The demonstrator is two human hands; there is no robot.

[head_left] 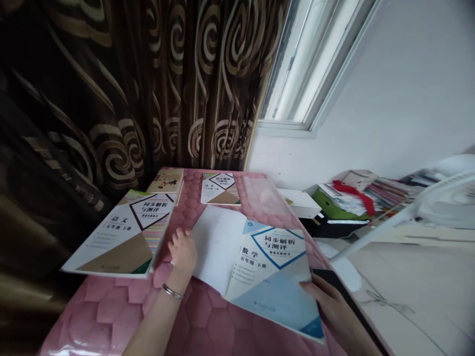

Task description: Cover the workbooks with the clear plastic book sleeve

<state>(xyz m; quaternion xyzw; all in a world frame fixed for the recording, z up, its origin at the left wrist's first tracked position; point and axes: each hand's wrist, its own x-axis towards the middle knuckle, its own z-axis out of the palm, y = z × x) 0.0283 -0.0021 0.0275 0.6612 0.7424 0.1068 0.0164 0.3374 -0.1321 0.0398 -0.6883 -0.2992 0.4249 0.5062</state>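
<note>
A blue and white workbook [274, 282] lies spread on the pink tabletop, its printed cover facing up on the right and a blank white side [218, 247] on the left. My right hand [328, 296] grips the workbook's right edge, thumb on the cover and the other fingers mostly hidden. My left hand [183, 252], with a silver bangle at the wrist, rests at the outer edge of the white side. Its fingers are slightly bent and apart, holding nothing. Left of it lies a brown and white workbook [126, 237] on other books.
A smaller-looking workbook [220, 189] and a tan book [166, 180] lie toward the far edge of the pink table [200, 326]. A dark flat object [345, 291] is by my right hand. Beyond are a curtain [208, 84], a white box [299, 202], piled papers [349, 198] and a white fan [445, 198].
</note>
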